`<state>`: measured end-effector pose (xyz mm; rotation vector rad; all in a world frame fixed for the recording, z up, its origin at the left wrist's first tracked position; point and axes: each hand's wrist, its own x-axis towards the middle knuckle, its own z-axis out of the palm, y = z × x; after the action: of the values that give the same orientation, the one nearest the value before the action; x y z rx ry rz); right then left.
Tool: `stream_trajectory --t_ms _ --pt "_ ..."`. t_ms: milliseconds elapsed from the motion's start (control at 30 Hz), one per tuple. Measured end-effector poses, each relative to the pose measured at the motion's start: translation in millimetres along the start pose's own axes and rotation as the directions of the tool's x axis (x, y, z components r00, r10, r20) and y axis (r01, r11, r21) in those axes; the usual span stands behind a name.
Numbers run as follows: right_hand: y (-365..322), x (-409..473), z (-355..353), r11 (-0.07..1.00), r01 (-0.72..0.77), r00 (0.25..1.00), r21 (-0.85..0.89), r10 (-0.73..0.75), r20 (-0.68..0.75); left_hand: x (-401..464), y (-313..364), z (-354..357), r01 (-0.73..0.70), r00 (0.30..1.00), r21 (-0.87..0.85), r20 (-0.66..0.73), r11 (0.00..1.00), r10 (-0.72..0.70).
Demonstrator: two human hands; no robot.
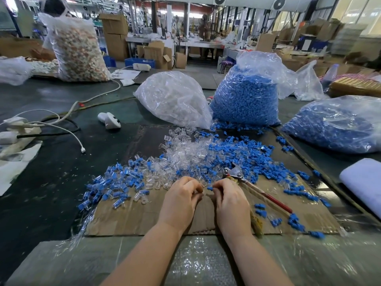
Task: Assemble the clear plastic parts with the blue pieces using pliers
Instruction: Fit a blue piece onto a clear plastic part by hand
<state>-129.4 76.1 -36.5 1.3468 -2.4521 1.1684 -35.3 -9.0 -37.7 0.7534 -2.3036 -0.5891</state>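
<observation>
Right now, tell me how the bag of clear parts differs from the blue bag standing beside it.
The bag of clear parts holds see-through pieces; the blue bag holds solid blue ones. The bag of clear parts slumps low on its side; the blue bag stands taller and upright, its top open and ruffled. Both are clear plastic sacks at the far edge of the cardboard mat, with parts spilled in front.

Pliers (243, 178) right of both hands (on cardboard (144, 217)), bags (175, 98) behind.
</observation>
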Motion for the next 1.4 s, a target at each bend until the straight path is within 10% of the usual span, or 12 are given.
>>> stream_trajectory --t_ms 933,1400 --pt "1.2 -0.9 -0.1 0.997 0.061 0.998 -0.049 -0.059 0.028 2.4 -3.1 4.5 0.026 0.996 0.036 0.086 0.999 -0.029" --pt "0.8 -1.3 -0.7 0.998 0.046 0.999 -0.053 -0.045 0.025 -0.4 1.0 -0.3 0.146 0.983 -0.121 -0.092 0.982 -0.158"
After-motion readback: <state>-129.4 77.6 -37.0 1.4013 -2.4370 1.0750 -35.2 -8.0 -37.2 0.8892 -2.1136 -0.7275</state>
